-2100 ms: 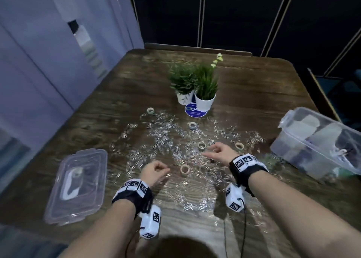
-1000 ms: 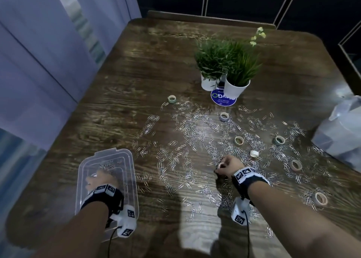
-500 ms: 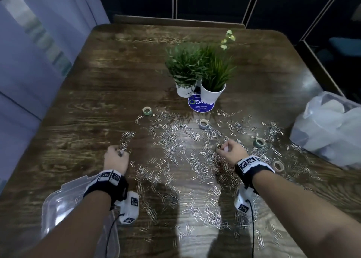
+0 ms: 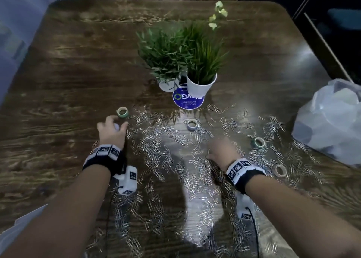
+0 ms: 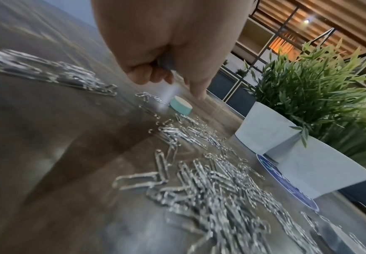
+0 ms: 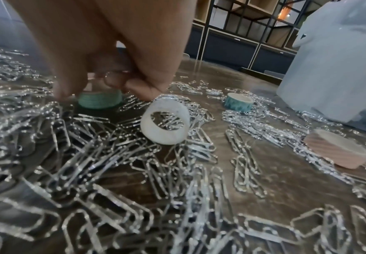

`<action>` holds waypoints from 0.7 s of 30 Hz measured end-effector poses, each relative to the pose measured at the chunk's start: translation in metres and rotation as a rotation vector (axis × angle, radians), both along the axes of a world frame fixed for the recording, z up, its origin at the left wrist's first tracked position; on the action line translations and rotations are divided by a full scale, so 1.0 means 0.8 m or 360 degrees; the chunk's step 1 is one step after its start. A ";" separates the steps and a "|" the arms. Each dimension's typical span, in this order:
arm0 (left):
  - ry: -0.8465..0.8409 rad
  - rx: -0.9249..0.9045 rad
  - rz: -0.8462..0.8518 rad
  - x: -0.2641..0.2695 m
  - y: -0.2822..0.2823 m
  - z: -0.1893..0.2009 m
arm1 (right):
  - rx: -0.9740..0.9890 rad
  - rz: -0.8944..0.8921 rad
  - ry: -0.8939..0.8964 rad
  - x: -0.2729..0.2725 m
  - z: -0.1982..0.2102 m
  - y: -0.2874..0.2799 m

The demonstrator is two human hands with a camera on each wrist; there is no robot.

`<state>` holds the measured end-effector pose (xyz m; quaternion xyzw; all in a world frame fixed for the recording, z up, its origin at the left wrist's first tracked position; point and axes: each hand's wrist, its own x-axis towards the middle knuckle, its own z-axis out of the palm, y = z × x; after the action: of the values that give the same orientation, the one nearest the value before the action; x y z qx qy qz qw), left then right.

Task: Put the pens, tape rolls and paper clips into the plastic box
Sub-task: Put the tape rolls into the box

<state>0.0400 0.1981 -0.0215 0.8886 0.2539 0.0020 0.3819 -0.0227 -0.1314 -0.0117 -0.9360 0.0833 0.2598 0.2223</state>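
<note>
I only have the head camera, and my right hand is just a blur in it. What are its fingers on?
Observer: In the right wrist view, the right hand has its fingertips either side of a green tape roll that sits on the table.
Operator: Is there any roll near it that I'm missing?
Observer: Yes, a white tape roll lies tilted on the paper clips, close beside the thumb.
Operator: And the left hand?
Observer: In the left wrist view, the left hand curls round a small pale bluish thing. Its forefinger points toward a mint tape roll without touching it.
</note>
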 end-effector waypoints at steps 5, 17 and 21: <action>0.0065 0.0113 -0.0032 0.043 0.002 -0.018 | 0.0050 0.0097 -0.0060 0.008 -0.014 -0.003; 0.0276 0.0323 -0.0009 0.036 -0.016 -0.006 | 0.0167 -0.0170 -0.0262 -0.004 -0.011 -0.046; 0.0158 0.0259 -0.0237 -0.002 -0.053 0.023 | 0.0295 -0.0304 -0.0349 -0.023 0.016 -0.066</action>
<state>0.0381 0.1554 -0.0030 0.9322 0.2047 -0.0497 0.2945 -0.0409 -0.1840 0.0010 -0.9221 0.1227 0.1405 0.3391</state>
